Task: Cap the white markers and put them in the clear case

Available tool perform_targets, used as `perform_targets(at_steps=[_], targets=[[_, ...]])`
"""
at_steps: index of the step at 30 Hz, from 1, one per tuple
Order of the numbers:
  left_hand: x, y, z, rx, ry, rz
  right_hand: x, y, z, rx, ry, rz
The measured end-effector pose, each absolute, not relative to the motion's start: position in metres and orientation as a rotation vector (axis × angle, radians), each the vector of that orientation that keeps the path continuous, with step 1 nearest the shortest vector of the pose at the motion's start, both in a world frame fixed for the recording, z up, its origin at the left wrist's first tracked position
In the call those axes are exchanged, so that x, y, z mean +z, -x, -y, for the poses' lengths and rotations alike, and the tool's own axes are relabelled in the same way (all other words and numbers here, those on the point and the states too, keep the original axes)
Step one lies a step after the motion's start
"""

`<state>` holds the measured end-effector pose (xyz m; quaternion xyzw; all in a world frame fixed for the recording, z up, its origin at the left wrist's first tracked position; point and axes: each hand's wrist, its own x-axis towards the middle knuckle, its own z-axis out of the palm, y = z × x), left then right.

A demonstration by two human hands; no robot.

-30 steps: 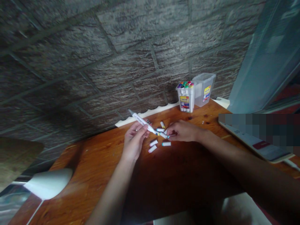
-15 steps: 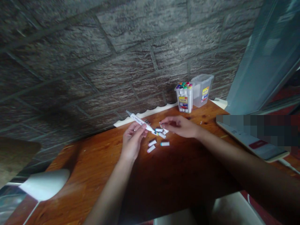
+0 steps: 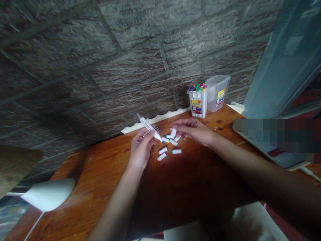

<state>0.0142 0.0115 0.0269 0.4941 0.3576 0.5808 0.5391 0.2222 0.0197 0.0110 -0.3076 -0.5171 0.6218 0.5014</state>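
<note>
My left hand (image 3: 142,147) is closed round a white marker (image 3: 150,129), which tilts with its uncapped dark tip pointing down to the right. Between the thumb and fingers of my right hand (image 3: 194,130) is a white marker cap (image 3: 173,131). Below and between the hands, several loose caps lie on the wooden table (image 3: 105,187). A cap with a teal end (image 3: 177,151) lies apart from a pair with pinkish ends, one of them a pink-ended cap (image 3: 162,157). The other caps are bunched close to my right fingertips and partly overlap.
A clear box of colour-topped markers (image 3: 197,102) stands by the brick wall, beside another clear plastic box (image 3: 217,93). A wavy white strip (image 3: 163,117) runs along the wall. A white lamp (image 3: 51,194) is at left, a phone or tablet (image 3: 271,147) with a cable at right.
My right hand has lifted a little, and the cap in its fingers now shows clearly. The marker in my left hand has turned to a steeper tilt.
</note>
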Motion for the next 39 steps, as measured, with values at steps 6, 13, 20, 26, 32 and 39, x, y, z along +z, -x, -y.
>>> perform_targets(at_steps=[6, 13, 20, 26, 32, 39], targets=[[0.0206, -0.0189, -0.0084, 1.312, -1.265, -0.888, 0.0089, -0.2216, -0.0188, 1.521, 0.728, 1.323], [0.0221, -0.0202, -0.0088, 1.36, -1.25, -0.87, 0.0067, -0.2218, -0.0164, 1.611, 0.699, 1.47], [0.0222, -0.0188, -0.0114, 1.382, -1.14, -0.856, 0.0081, -0.2212, -0.0136, 1.571, 0.591, 1.521], [0.0218, -0.0193, -0.0112, 1.373, -1.126, -0.874, 0.0051, -0.22, -0.0148, 1.42, 0.602, 1.596], [0.0215, -0.0198, -0.0108, 1.369, -1.151, -0.873, 0.0046, -0.2194, -0.0143, 1.422, 0.576, 1.62], [0.0187, -0.0236, -0.003, 1.248, -1.575, -0.964, 0.012, -0.2248, -0.0182, 1.338, 0.598, 1.541]])
